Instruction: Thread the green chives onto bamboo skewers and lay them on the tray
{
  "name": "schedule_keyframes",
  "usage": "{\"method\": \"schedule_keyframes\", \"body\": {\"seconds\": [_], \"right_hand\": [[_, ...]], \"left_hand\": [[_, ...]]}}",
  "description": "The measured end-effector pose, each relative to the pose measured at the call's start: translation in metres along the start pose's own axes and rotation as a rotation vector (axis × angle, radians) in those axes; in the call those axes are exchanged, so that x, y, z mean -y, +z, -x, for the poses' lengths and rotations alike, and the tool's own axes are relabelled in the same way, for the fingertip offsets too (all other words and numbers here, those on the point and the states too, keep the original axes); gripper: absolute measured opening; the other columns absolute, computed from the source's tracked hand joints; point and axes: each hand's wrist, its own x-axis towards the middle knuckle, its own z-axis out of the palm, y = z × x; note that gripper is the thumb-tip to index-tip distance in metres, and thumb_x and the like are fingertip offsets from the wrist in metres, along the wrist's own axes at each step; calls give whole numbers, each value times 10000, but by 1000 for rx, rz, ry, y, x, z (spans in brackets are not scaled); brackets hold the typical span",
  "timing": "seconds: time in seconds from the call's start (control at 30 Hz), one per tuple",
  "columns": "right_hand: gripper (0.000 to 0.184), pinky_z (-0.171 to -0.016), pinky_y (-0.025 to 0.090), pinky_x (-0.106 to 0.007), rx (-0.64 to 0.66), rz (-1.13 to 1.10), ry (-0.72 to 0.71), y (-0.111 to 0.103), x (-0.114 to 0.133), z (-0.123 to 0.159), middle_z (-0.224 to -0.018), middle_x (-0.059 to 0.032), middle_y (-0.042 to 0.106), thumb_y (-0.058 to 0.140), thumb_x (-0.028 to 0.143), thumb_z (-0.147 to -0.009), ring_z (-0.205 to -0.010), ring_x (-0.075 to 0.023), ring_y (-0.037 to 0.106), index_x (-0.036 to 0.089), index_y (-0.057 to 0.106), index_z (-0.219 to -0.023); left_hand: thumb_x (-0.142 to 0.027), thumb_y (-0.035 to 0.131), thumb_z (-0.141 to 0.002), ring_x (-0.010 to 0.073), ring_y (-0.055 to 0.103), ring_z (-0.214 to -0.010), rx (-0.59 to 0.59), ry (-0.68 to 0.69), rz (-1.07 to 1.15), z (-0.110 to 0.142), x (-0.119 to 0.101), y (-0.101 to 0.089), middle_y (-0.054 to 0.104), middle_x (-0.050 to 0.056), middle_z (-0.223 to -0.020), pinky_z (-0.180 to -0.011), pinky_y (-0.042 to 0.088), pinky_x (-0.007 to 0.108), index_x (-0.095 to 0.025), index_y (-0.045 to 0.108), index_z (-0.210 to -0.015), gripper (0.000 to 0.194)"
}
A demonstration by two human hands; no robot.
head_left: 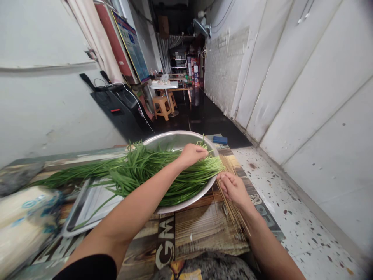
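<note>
A wide metal basin [177,133] holds a heap of long garlic chives [140,167], their pale stem ends pointing right and their green leaves hanging over the left rim. Over the basin's right half, my left hand [192,154] is closed, with chive stems at its fingertips. My right hand [233,188] is closed in a pinch just outside the right rim, close to the stem ends; what lies between its fingers is too small to make out. Thin bamboo skewers [230,208] lie on the table under and beside my right hand.
A metal tray [87,217] sits left of the basin, with more chives across it. Plastic-wrapped white packs [26,217] lie at the table's left. A blue box [220,140] is behind the basin. Farther off stand a white table [164,85] and stools [161,107].
</note>
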Motion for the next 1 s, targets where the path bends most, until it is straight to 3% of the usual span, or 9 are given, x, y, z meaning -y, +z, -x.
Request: {"method": "schedule_keyframes", "body": {"seconds": [0.3, 0.67, 0.9, 1.0], "right_hand": [[368, -303, 150, -182, 3, 4, -8, 0, 0, 1, -440, 109, 374, 623, 539, -767, -314, -37, 227, 176, 585, -820], [383, -304, 150, -182, 7, 2, -43, -1, -5, -1, -436, 110, 377, 610, 546, -779, -309, -34, 222, 167, 588, -833], [401, -315, 149, -180, -5, 2, -57, 0, -8, -2, -438, 112, 366, 606, 556, -773, -323, -35, 225, 162, 580, -837], [410, -321, 142, -182, -14, 0, -63, 0, -9, -2, -439, 112, 363, 603, 564, -772, -327, -37, 225, 161, 577, -838]], "left_hand": [[-287, 684, -723, 133, 625, -602, 14, 12, -12, 0, 2, -1, 719, 26, -651, -606, 478, 231, -147, 784, -794, 187], [-272, 727, -710, 174, 697, -790, -31, 53, -90, 1, -3, -4, 769, 28, -830, -785, 511, 265, -184, 791, -820, 155], [-232, 710, -727, 189, 708, -869, 47, 58, -51, 2, -4, -7, 771, 41, -906, -851, 517, 281, -175, 790, -876, 178], [-159, 675, -736, 182, 703, -923, 133, 79, -48, 4, -7, -11, 768, 36, -944, -902, 505, 278, -182, 788, -904, 203]]}}
